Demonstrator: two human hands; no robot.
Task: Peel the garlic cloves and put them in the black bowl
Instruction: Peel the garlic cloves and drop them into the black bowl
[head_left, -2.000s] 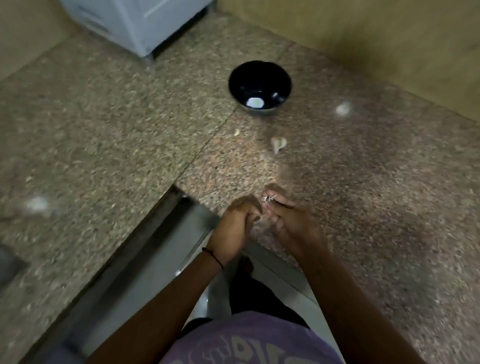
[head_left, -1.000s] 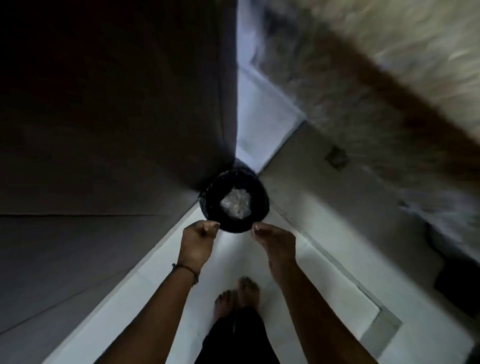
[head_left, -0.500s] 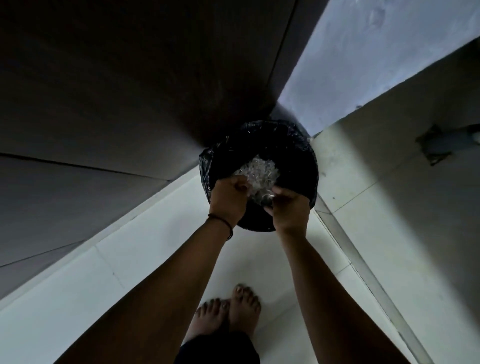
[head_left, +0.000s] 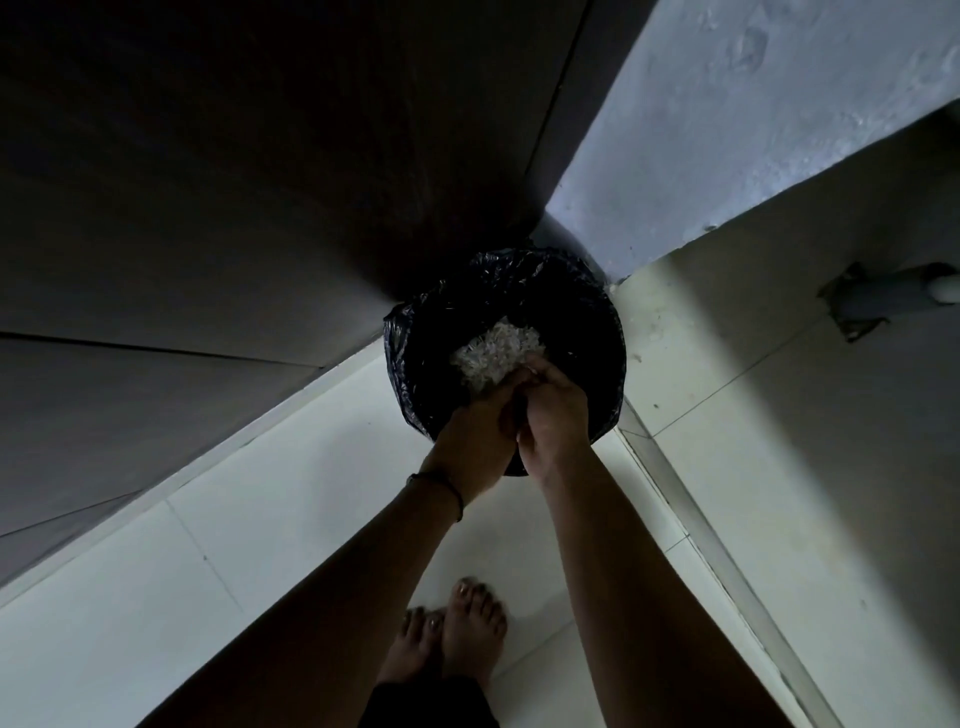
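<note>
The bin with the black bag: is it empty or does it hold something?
Not empty. A pale heap of thin scraps lies inside the black bag, just past the left hand and right hand.

The left hand (head_left: 475, 436) and right hand (head_left: 556, 415) are pressed together over the bin (head_left: 597, 332), each hiding the other's fingers, so whether they hold anything cannot be told. They cover the bin's near rim and the near side of the pale heap (head_left: 493, 345), whose pieces are too fine to name. The forearms (head_left: 618, 597) run off the bottom edge. The pipe (head_left: 883, 299) is cut by the right edge. Trousers (head_left: 426, 706) hide the heels of the feet (head_left: 467, 639)
</note>
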